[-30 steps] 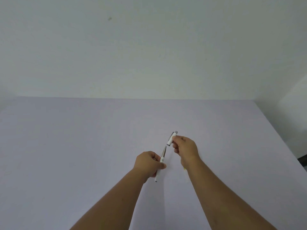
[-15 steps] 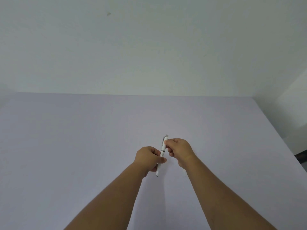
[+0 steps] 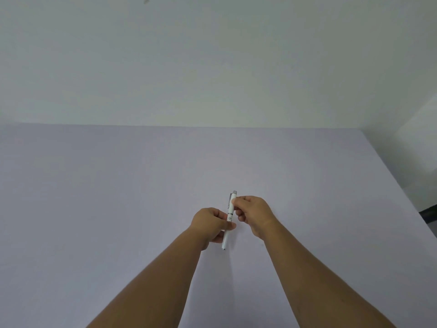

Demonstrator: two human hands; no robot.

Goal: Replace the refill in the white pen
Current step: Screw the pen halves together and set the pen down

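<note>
The white pen (image 3: 230,213) is held nearly upright above the pale lilac table, its two halves joined, with a grey cap end at the top and a metal tip at the bottom. My left hand (image 3: 211,224) pinches the lower barrel between thumb and fingers. My right hand (image 3: 254,213) grips the upper part with the clip, fingertips on the barrel. The refill is hidden inside the pen.
The lilac table (image 3: 118,197) stretches wide around both hands. Its far edge meets a plain white wall (image 3: 212,67); its right edge (image 3: 402,192) runs diagonally, with a dark object (image 3: 429,213) beyond it.
One second ago the pen's upper and lower halves were apart with the refill showing between them. The right hand has pushed the upper half onto the lower, and the pen now stands straighter.
</note>
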